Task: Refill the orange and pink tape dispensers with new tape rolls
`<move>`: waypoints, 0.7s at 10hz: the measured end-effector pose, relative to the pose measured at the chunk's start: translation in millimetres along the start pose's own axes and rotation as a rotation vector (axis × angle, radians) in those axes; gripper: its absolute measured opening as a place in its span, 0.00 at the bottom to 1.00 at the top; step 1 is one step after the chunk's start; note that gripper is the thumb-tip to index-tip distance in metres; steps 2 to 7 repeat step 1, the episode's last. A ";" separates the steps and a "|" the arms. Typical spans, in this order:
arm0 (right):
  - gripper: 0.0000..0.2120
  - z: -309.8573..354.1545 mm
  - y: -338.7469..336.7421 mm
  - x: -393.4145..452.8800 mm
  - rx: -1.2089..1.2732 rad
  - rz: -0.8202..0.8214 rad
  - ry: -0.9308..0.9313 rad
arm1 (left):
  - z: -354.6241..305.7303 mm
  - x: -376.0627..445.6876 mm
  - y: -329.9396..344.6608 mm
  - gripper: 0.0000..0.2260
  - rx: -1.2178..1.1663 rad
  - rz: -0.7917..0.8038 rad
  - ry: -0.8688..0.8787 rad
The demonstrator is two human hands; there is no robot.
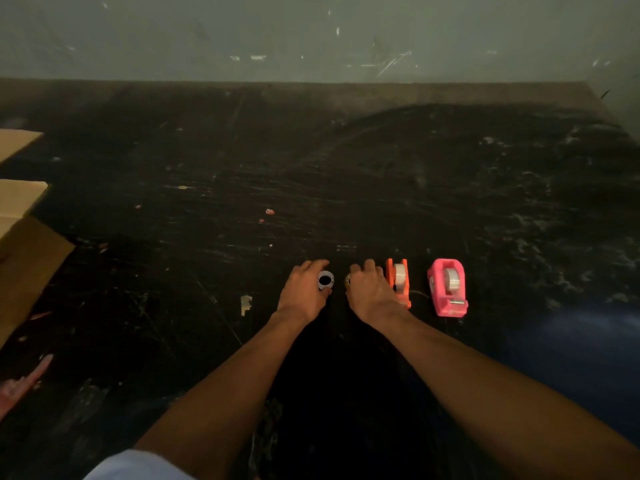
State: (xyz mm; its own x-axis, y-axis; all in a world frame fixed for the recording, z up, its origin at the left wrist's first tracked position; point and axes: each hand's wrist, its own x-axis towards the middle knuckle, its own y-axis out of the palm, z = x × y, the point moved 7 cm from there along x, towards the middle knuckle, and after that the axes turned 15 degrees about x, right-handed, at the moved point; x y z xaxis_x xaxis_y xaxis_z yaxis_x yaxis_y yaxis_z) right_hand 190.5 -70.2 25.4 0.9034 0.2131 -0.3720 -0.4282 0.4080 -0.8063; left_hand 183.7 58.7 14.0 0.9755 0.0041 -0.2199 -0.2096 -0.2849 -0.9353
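On the dark, scuffed table an orange tape dispenser (399, 282) and a pink tape dispenser (447, 287) stand side by side at the right, each with a grey tape roll in it. My left hand (304, 291) curls around a small white ring-shaped core (325, 280) lying flat. Just right of it, my right hand (370, 289) covers a second small roll (348, 279), of which only the left edge shows. The right hand touches the orange dispenser's left side.
Flattened cardboard boxes (24, 244) overhang the table's left side. A scrap of tape (246, 304) lies left of my left hand, and small pink scraps (269, 212) lie farther back. A grey wall (311, 36) rises behind the table's far edge.
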 end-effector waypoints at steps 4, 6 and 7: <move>0.31 4.0 -5.8 -12.1 0.092 -0.006 -0.007 | 1.3 -8.8 -0.9 0.35 -0.069 0.042 -0.073; 0.31 4.0 -5.8 -12.1 0.092 -0.006 -0.007 | 1.3 -8.8 -0.9 0.35 -0.069 0.042 -0.073; 0.31 4.0 -5.8 -12.1 0.092 -0.006 -0.007 | 1.3 -8.8 -0.9 0.35 -0.069 0.042 -0.073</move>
